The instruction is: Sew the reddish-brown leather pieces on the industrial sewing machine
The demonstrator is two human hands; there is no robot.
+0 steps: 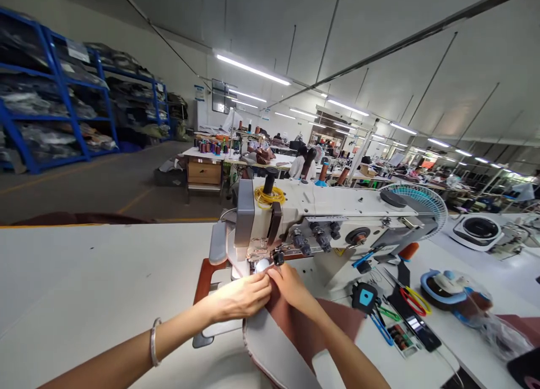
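Blue shelving (54,113) stacked with bundled goods along the left wall, a small fan (422,200) at the counter's (84,282) right, scissors (382,327) and a phone (422,330) near it, ceiling lights (252,69) overhead.

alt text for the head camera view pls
Two bare hands, left hand and right hand, meet at the needle of a white sewing machine, over brown fabric on a white table. Scissors, a phone and a fan sit to the right; a factory hall stretches behind.
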